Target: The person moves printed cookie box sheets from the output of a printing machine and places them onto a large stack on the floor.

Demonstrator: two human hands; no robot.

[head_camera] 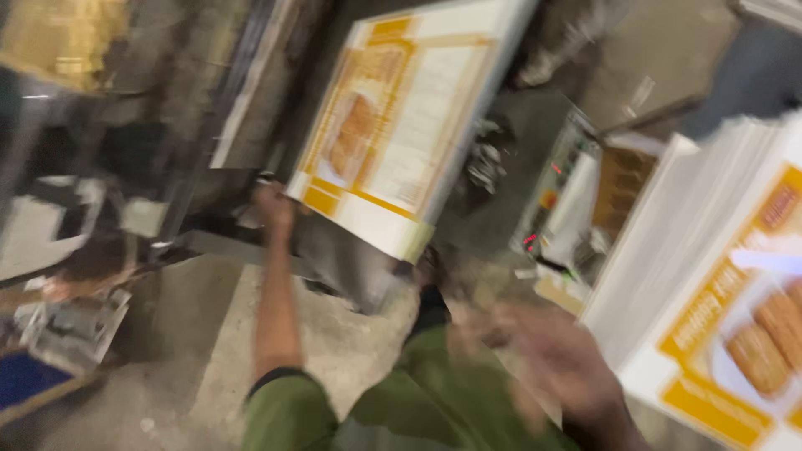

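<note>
My left hand [275,205] reaches forward and grips the near left corner of a stack of printed sheets [393,125], white with orange bands and a picture of biscuits. The stack is tilted and held up above the floor. My right hand [551,361] is low at the right and badly blurred. Its fingers look spread and nothing shows in it. It sits just left of a tall pile of the same printed sheets [710,276]. Green cloth [418,392] with a dark end runs up under the held stack. Blur hides what it is.
A machine with a control panel and small red lights [555,200] stands behind the tall pile. Dark machinery and metal frames [209,100] fill the left. Paper scraps [67,326] lie at the far left on the concrete floor [200,334].
</note>
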